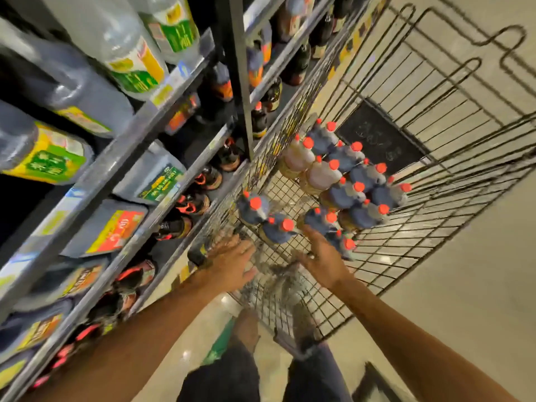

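Note:
A wire cart [412, 227] stands in the aisle and holds several dark bottles with red caps [345, 158], with two paler bottles [322, 175] among them. My left hand [232, 264] hovers over the cart's near end with fingers spread, holding nothing. My right hand [322, 255] stretches forward, and its straight fingertips reach the nearest dark bottle [319, 219]. Another red-capped bottle [346, 243] lies just right of that hand. Motion blur smears both hands.
Grey store shelves [139, 158] on the left carry large jugs [37, 155] with yellow and green labels, and dark bottles [226, 158] lower down. The pale tiled floor [478, 285] lies to the right. My legs [232, 372] show below the cart.

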Tool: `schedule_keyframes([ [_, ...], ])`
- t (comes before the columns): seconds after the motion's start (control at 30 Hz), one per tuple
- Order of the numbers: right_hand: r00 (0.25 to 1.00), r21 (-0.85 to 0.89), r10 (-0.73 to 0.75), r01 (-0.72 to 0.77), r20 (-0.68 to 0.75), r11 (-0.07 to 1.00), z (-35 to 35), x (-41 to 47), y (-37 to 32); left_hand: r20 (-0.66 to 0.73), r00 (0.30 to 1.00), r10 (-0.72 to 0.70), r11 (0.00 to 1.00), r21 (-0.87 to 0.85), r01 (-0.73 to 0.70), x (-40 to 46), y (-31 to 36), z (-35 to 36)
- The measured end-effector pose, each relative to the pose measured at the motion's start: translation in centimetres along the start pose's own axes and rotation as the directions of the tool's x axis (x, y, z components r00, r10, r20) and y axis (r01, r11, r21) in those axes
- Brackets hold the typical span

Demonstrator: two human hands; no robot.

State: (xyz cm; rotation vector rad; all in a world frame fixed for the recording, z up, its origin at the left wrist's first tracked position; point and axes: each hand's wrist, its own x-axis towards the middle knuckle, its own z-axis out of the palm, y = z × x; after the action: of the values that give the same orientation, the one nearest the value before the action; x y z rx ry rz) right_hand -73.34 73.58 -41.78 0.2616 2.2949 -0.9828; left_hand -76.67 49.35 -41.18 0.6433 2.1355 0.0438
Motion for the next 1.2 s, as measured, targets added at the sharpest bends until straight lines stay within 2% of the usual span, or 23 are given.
schedule_keyframes([
  [0.07, 0.996, 0.056, -0.03, 0.034, -0.081, 0.998, 1.3, 2.4, 0.8, -0.05, 0.999, -0.015, 0.999, -0.032, 0.013, 2.4, -0.5, 1.4],
  [0.13, 0.99, 0.129, -0.071, 0.086, -0.12, 0.988, 2.5, 4.4, 1.3, 0.016, 0.998, -0.062, 0.995, -0.077, 0.063, 4.7, -1.4, 3.2],
  [0.23, 0.98, 0.173, -0.135, 0.16, -0.148, 0.972, 4.2, 6.7, 1.8, 0.004, 0.994, -0.107, 0.983, -0.147, 0.107, 6.6, -1.7, 4.4],
  [0.3, 0.978, 0.198, -0.128, 0.161, -0.167, 0.967, 5.3, 7.6, 2.8, 0.002, 0.991, -0.133, 0.973, -0.187, 0.131, 7.3, -1.3, 5.0],
  [0.5, 0.944, 0.147, -0.202, 0.245, -0.261, 0.958, 5.8, 7.6, 3.3, -0.019, 0.993, -0.113, 0.956, -0.273, 0.104, 8.2, -1.0, 7.5],
  [0.6, 0.95, 0.126, -0.195, 0.23, -0.243, 0.965, 5.0, 6.9, 3.1, -0.103, 0.989, -0.102, 0.924, -0.379, 0.056, 7.3, -0.9, 6.5],
  [0.7, 0.957, 0.108, -0.2, 0.226, -0.212, 0.968, 3.0, 5.6, 2.1, -0.16, 0.977, -0.138, 0.823, -0.568, 0.023, 5.9, -0.9, 5.0],
  [0.8, 0.939, 0.047, -0.267, 0.283, -0.217, 0.958, 0.8, 3.9, 0.6, -0.065, 0.991, -0.119, 0.617, -0.787, 0.023, 4.9, -0.9, 3.5],
  [0.93, 0.931, 0.093, -0.318, 0.338, -0.18, 0.936, -1.5, 2.4, -2.0, -0.039, 0.996, -0.085, 0.45, -0.893, 0.004, 4.0, -0.2, 2.3],
  [1.07, 0.913, 0.1, -0.376, 0.393, -0.158, 0.914, -1.9, 2.9, -3.5, -0.09, 0.99, -0.107, 0.335, -0.941, -0.05, 3.9, 0.3, 1.8],
  [1.2, 0.895, 0.13, -0.409, 0.433, -0.179, 0.892, -1.2, 3.6, -3.5, -0.118, 0.992, -0.036, 0.374, -0.922, -0.096, 4.0, -0.7, 1.8],
])
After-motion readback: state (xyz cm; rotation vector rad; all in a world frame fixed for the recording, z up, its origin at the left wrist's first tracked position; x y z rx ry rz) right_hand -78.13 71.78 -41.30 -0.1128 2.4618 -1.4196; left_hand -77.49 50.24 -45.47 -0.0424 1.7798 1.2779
